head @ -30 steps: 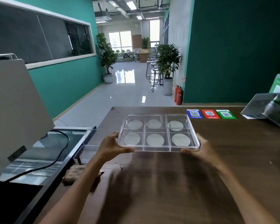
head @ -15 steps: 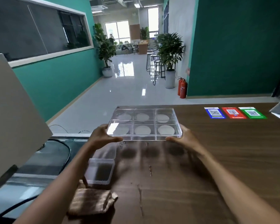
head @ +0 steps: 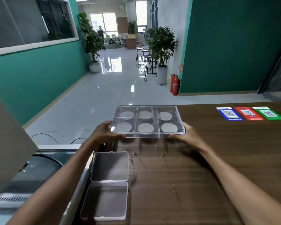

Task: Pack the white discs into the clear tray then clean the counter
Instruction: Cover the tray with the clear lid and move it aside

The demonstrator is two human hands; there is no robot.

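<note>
A clear tray (head: 135, 121) with several square compartments hangs a little above the far left part of the wooden counter (head: 217, 159). Each compartment holds one white disc (head: 145, 128). My left hand (head: 105, 134) grips the tray's near left corner. My right hand (head: 187, 137) grips its near right corner. Small drops and streaks of liquid (head: 161, 157) lie on the counter below the tray.
An open clear hinged box (head: 109, 184) lies at the counter's left edge. Blue, red and green QR cards (head: 248, 113) are stuck at the far right. A grey panel (head: 5, 143) and a black cable (head: 52, 159) sit at the left, below counter level.
The tray has stayed in both hands while my view swung left and down. The hinged box now shows in full, and the brown cloth seen earlier is out of view.
</note>
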